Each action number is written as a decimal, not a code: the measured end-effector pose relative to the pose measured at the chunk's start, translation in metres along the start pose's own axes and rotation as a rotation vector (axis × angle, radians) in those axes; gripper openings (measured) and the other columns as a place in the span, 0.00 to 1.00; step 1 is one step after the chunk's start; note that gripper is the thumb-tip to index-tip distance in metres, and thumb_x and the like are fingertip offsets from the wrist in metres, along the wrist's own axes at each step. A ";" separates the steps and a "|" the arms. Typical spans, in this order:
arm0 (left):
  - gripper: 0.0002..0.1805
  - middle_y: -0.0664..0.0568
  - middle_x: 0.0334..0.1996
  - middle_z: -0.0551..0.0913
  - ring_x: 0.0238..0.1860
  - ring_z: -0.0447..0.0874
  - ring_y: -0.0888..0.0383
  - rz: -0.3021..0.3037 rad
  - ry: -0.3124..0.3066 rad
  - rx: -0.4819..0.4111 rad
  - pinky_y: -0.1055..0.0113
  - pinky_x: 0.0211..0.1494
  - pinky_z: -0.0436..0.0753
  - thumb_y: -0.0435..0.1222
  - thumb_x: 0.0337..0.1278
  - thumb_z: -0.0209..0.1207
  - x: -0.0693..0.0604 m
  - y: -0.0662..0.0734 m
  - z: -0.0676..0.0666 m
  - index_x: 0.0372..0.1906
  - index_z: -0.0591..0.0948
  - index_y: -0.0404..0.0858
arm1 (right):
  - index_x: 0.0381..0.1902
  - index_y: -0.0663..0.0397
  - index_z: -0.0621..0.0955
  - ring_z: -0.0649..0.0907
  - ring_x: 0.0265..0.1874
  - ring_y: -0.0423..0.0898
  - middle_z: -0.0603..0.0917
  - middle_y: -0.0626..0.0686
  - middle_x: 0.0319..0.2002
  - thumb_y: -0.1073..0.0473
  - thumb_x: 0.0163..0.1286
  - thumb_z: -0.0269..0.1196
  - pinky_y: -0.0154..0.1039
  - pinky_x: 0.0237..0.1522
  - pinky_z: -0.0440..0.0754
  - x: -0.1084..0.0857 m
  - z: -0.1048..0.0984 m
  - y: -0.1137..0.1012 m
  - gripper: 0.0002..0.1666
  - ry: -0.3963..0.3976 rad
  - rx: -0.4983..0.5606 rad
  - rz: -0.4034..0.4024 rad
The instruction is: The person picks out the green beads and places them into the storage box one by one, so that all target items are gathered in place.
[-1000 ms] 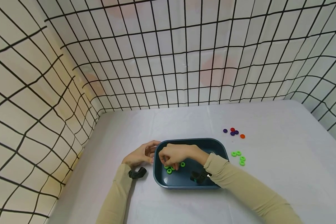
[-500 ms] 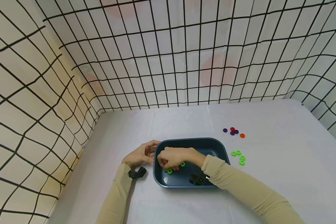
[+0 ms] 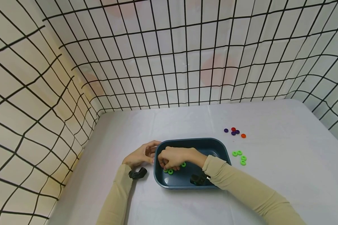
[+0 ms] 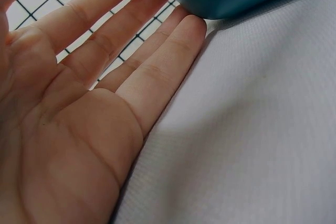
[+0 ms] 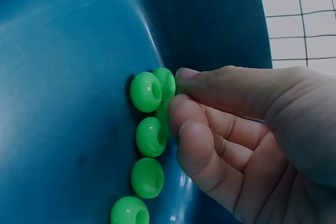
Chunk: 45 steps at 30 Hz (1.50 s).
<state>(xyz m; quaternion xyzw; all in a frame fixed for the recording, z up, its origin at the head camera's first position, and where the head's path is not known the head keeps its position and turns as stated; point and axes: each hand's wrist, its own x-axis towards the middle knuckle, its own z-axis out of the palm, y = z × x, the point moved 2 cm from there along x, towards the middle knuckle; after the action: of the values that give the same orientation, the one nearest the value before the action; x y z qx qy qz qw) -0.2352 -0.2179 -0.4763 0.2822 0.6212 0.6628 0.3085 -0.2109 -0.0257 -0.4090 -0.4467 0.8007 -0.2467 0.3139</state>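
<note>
In the head view a dark blue bin (image 3: 183, 188) stands on the white-covered table. My left hand (image 3: 140, 155) is beside its left wall, fingers extended; in the left wrist view the fingertips (image 4: 190, 30) touch the bin's lower edge. Inside the bin, at its left end, is my right hand (image 3: 173, 157). Its curled fingers and thumb (image 5: 231, 85) close on a green ring-shaped bead (image 5: 167, 83) in the right wrist view. More green beads (image 5: 147, 178) form a row alongside on the bin floor. One green bead (image 3: 183, 164) lies apart, right of the hand.
Several green beads (image 3: 243, 158) lie on the table right of the bin. Farther back sit purple beads (image 3: 233, 133), a red bead (image 3: 233, 129) and an orange bead (image 3: 243, 136). Black netting (image 3: 186, 62) surrounds the table (image 3: 124, 125) at the back and sides.
My right hand has shifted slightly left within the bin and then stayed nearly still. The left hand keeps its place beside the wall.
</note>
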 end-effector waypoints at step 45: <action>0.43 0.47 0.63 0.74 0.64 0.74 0.50 -0.030 0.043 -0.002 0.63 0.67 0.74 0.40 0.46 0.76 -0.003 0.001 0.002 0.67 0.68 0.34 | 0.40 0.59 0.77 0.75 0.11 0.40 0.74 0.45 0.17 0.56 0.68 0.66 0.38 0.15 0.77 -0.259 -0.015 0.117 0.13 0.619 0.151 0.303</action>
<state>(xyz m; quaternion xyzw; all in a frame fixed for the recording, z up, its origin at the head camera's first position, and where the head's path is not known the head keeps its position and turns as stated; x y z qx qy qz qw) -0.2317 -0.2187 -0.4746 0.2583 0.6310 0.6647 0.3054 -0.1826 0.2572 -0.4048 -0.2021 0.8945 -0.3798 0.1214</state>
